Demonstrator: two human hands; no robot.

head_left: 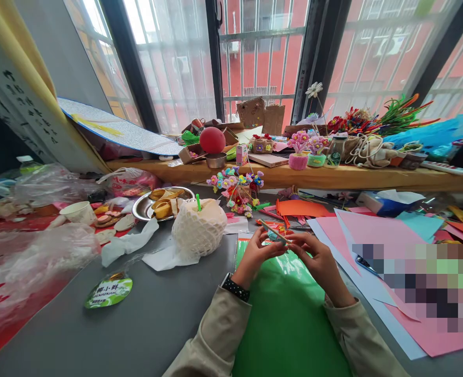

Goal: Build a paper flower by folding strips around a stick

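Left hand point(259, 254) and right hand point(313, 255): fingers pinched on a thin pale strip point(273, 232), just above the far end of the green sheet point(294, 319). Cannot tell the material of the strip. Caution: likely slip of the strip from too light a pinch; likely bend or crease from too hard a squeeze or an uneven pull between the hands. Guard against a drop beyond the green sheet, with possible loss among loose bits near the orange paper point(305, 209). Avoid wide sweeps to the left of the green sheet: risk of tipping the coconut point(198, 230) and spilling onto paper. Likewise on the right: risk of shifting the loose pink paper point(437, 337). Surface: grey table point(164, 324) under the green sheet. Left of the green sheet: round tag point(109, 293) and, farther off, metal plate point(136, 213). Beyond the green sheet: flower bunch point(237, 184), then wooden sill point(325, 178) with red ball point(212, 140) and potted flowers point(297, 144). Farthest beyond: barred windows point(262, 57).
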